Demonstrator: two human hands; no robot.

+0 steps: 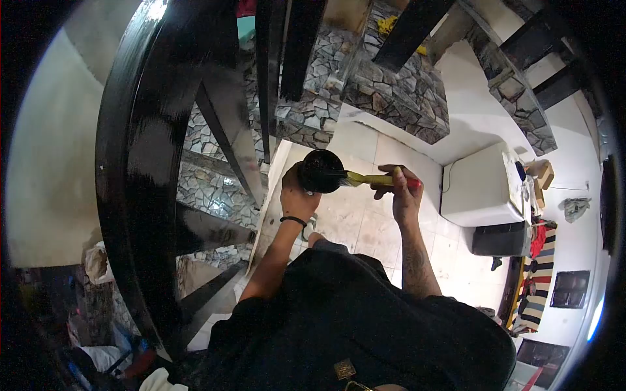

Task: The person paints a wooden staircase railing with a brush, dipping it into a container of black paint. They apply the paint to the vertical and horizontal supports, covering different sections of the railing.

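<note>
My left hand [295, 192] is wrapped round a dark, round paint can [321, 163], its opening facing up towards me. In my right hand [403, 192] is a paintbrush [372, 178] with a yellow-green handle that is red at its end. The brush lies level, its dark bristles over the can's mouth. Whether the bristles touch the paint inside cannot be made out. To the left of my left hand rises a glossy black stair railing [147, 163], with wide black balusters [225, 124] beside it.
Stone-patterned steps [391, 91] stand ahead and to the left. A white chest-like appliance [479, 186] is at the right on the tiled floor [352, 215]. A striped cloth [538, 280] lies further right. Several loose items, including white cloth [104, 358], are at the lower left.
</note>
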